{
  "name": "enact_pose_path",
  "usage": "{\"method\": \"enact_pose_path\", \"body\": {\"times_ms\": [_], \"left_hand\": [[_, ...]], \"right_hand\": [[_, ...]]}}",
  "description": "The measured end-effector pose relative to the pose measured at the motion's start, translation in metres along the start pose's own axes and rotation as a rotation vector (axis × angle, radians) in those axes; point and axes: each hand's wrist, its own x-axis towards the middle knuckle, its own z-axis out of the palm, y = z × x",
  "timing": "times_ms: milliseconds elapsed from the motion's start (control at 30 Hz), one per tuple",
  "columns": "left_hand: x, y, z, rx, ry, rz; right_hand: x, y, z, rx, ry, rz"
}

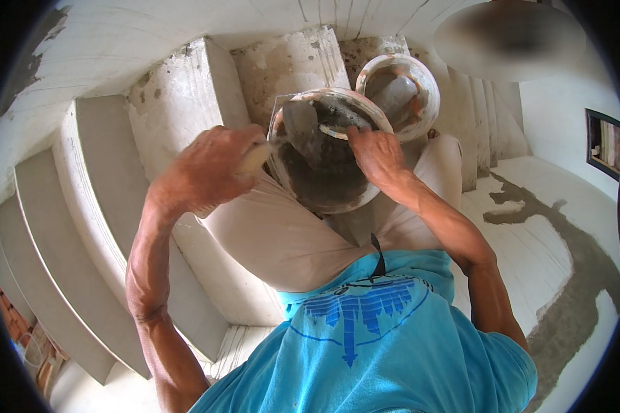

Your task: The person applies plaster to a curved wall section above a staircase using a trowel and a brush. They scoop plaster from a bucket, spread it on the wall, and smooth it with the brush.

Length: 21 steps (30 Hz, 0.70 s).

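Clearly, the relation that counts is the trowel's (pixel 299 127) line to the left hand (pixel 203 168): its pale handle sits in that fist, and its long axis runs away and rightward, so that the flat grey blade, slightly blurred, lies over the left part of the large bucket (pixel 327 206). The left hand is the nearer one to the tool, with its fingers wrapped firmly around the handle, just outside the rim. Across the bucket, the right hand (pixel 379 157) comes in from the right, its fingers curled closely onto the near end of a pale-edged piece (pixel 334 131); whether that is a scoop or something else I cannot tell. The large bucket sits between the bent knees, and dark grey wet mix (pixel 327 175) coats its inside, though its depth is unclear. Just beyond it to the right stands a smaller bucket (pixel 432 103), stained reddish inside, containing a rounded greyish object (pixel 396 96) that I cannot identify.
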Motion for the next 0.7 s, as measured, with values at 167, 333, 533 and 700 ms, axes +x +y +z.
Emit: {"method": "enact_pose_path", "body": {"times_ms": [167,333,533,700], "left_hand": [[-0.016,0.006,-0.017,-0.192,0.198,-0.088],[-0.025,0.005,-0.017,-0.571,0.345,-0.008],[-0.021,0.006,0.007,-1.297,0.392,0.081],[-0.006,0.017,0.019,-1.578,0.405,0.228]], "right_hand": [[0.016,-0.002,0.031,-0.084,0.007,-0.003],[0.024,0.0,0.041,-0.068,0.091,-0.078],[0.02,-0.012,0.023,-0.113,-0.036,-0.049],[0.018,-0.009,0.023,-0.177,-0.067,-0.068]]}}
